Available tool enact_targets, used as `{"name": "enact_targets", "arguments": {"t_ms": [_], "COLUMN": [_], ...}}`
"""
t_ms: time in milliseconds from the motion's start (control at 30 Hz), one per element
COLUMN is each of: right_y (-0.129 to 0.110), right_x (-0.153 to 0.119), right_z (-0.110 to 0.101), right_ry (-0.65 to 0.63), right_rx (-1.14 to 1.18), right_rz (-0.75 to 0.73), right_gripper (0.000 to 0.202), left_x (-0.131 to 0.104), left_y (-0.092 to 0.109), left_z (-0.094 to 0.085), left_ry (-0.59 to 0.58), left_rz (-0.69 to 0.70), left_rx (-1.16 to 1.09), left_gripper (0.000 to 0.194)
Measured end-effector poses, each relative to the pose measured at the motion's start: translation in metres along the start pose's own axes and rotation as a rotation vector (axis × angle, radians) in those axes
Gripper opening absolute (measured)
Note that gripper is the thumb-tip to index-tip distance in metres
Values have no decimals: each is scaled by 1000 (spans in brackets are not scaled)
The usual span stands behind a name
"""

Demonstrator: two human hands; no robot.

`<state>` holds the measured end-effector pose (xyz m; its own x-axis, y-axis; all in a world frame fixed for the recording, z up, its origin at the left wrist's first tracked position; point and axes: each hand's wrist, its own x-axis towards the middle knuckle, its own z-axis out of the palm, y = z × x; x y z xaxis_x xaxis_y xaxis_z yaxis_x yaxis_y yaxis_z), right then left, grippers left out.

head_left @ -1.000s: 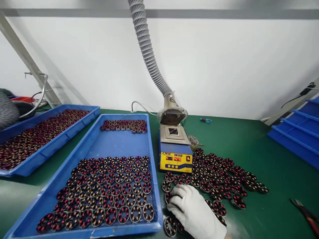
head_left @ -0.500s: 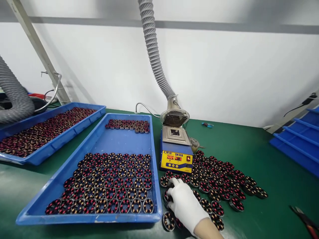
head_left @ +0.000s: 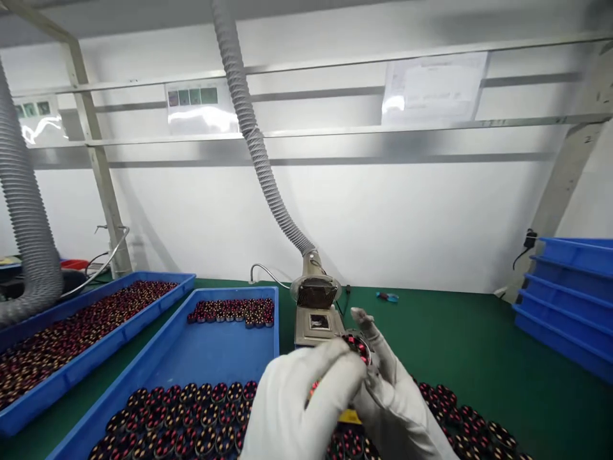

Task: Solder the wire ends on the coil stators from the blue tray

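Note:
My left hand (head_left: 301, 402), in a white glove, is closed with its fingers curled; a bit of a red-segmented ring part (head_left: 313, 388) shows between them. My right hand (head_left: 400, 396), gloved too with dirty fingertips, is closed around another ring-shaped part (head_left: 358, 347), with black and red segments and a metal rim. The left fingertips meet this ring's lower side. Both hands are raised in front of the solder pot (head_left: 318, 322), hiding its front panel. More ring parts (head_left: 447, 402) lie loose on the green bench, partly hidden by the right hand.
A blue tray (head_left: 163, 361) holds rows of ring parts at left. Another blue tray (head_left: 96, 367) full of them stands further left. Above the pot hangs a grey exhaust hose (head_left: 261, 156). Stacked blue trays (head_left: 569, 306) stand at right; a small blue tool (head_left: 387, 297) lies at the back.
My right hand has risen from the loose parts with a ring. My left hand has come into view beside it. The camera has tilted up, showing rails and sheets on the wall.

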<state>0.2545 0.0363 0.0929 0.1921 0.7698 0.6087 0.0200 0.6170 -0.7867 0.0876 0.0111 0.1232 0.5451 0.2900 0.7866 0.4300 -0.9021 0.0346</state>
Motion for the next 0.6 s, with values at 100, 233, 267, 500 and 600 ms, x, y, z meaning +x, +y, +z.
{"name": "enact_targets", "arguments": {"t_ms": [100, 233, 267, 500, 600], "right_y": [-2, -11, -12, 6, 6], "right_x": [-8, -11, -10, 0, 0], "right_z": [4, 14, 16, 20, 21], "right_ry": [-42, -71, -71, -89, -102], "right_rx": [14, 73, 84, 102, 175], "right_rz": [48, 146, 163, 200, 252], "right_gripper": [41, 34, 34, 35, 35], "left_x": [15, 11, 8, -2, 0], "left_y": [-8, -20, -24, -38, -37], "left_z": [10, 32, 35, 37, 38], "left_ry": [147, 252, 256, 181, 150], "left_rz": [-91, -106, -100, -190, -256], "left_rx": [92, 109, 101, -10, -60], "left_gripper": [49, 42, 40, 45, 51]}}
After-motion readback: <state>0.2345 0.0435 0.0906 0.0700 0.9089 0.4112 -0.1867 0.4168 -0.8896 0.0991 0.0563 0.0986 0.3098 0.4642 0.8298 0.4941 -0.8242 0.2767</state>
